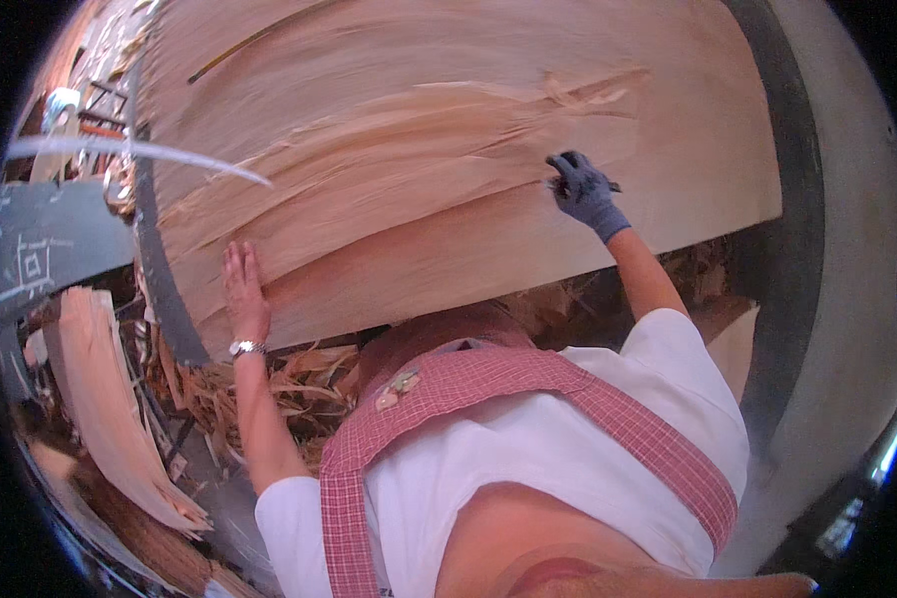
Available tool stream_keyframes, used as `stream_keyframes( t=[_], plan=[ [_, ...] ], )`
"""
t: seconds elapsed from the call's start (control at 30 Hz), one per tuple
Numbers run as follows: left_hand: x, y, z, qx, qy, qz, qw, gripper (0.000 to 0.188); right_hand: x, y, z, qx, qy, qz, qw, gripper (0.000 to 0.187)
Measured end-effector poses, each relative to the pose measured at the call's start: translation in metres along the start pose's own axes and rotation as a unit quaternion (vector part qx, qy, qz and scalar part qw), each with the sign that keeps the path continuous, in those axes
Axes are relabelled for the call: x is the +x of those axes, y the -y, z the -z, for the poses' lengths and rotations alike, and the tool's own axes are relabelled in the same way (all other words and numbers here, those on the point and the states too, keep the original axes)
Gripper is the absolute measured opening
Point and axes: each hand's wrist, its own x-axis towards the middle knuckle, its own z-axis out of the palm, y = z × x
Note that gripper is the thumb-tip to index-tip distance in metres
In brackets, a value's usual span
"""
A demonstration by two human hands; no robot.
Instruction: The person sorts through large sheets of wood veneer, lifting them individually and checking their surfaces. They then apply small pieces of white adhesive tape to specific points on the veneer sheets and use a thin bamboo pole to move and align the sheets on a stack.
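A broad stack of thin wood veneer sheets [399, 214] with ragged, rippled layers lies across the table before me. My left hand [244, 287], bare with a metal watch at the wrist, rests flat on the veneer near its left end, fingers stretched out. My right hand [585, 191] wears a grey glove and is over the veneer right of the middle, its fingers curled. A small dark end pokes out beside the glove; the rest of that object is hidden in the grip. Torn folds of veneer [578, 95] lie beyond the right hand.
A thin yellowish rod [239, 52] with a dark tip lies on the far sheets. Curled wood scraps [289, 389] pile up below the table's near edge. Long veneer pieces [110, 399] stand at the left, below a grey board [60, 229] with white marks. A pale strip [140, 149] crosses the upper left.
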Motion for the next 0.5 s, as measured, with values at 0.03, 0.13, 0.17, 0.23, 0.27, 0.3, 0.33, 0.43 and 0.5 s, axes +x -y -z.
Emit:
stream_keyframes(
  t=[0.03,0.13,0.17,0.23,0.27,0.3,0.33,0.43,0.5],
  plan=[
    [-0.001,0.009,0.004,-0.009,0.007,-0.011,1.0,0.079,0.007,0.012,-0.009,0.037,0.008,-0.028,0.999,0.032],
    [0.004,0.013,0.009,-0.083,0.009,-0.03,0.996,0.078,0.037,0.04,-0.025,0.082,0.07,-0.095,0.99,0.031],
    [0.007,0.018,0.01,-0.112,0.008,-0.027,0.993,0.077,0.044,0.044,-0.029,0.077,0.078,-0.104,0.989,0.031],
    [0.005,0.032,0.0,-0.138,-0.028,-0.011,0.99,0.068,0.058,0.053,-0.041,0.077,0.098,-0.107,0.986,0.032],
    [0.002,0.039,-0.006,-0.152,-0.046,0.0,0.987,0.063,0.064,0.049,-0.04,0.089,0.115,-0.112,0.983,0.033],
    [0.002,0.047,-0.006,-0.192,-0.055,0.009,0.98,0.057,0.071,0.043,-0.043,0.102,0.135,-0.109,0.98,0.034],
    [0.009,0.051,0.0,-0.224,-0.066,0.025,0.972,0.052,0.078,0.041,-0.047,0.122,0.156,-0.098,0.975,0.035],
    [0.007,0.084,-0.007,-0.171,-0.131,0.12,0.969,0.037,0.087,0.038,-0.054,0.11,0.052,-0.094,0.988,0.039],
    [-0.003,0.1,-0.022,-0.118,-0.185,0.122,0.968,0.039,0.1,0.074,-0.072,0.152,0.002,-0.037,0.988,0.042]
  ],
)
